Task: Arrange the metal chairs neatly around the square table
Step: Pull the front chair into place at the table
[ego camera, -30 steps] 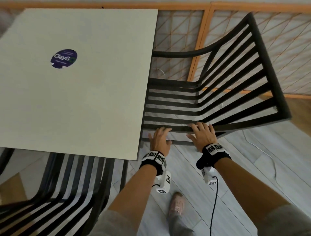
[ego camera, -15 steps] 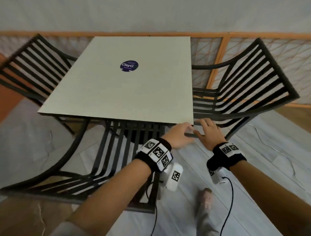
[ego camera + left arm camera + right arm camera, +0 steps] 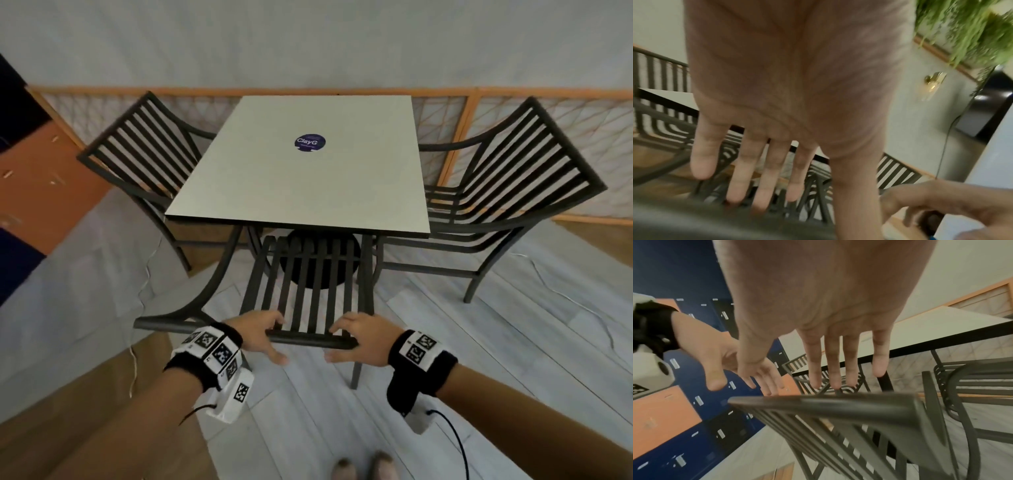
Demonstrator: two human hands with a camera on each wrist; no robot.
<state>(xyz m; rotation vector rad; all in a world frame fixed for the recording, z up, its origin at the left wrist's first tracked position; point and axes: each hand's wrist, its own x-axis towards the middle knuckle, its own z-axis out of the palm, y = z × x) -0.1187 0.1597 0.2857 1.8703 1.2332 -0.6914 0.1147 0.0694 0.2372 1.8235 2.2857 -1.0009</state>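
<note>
Head view: top rail of near chair crosswise beneath left hand and right hand — fingers straight, spread, gripping nothing.

I see a pale wall behind everything, and along its foot a low wood-framed lattice panel with a criss-cross pattern. At the left edge stand blue and orange lockers; on my right wrist view they show small pale label tags. Underfoot the floor is pale grey planks, meeting a brown strip at the lower left. A thin white cable trails over the floor at the left. My left wrist view catches hanging green foliage at the top right corner and a brass wall lamp just below it, blurred.
</note>
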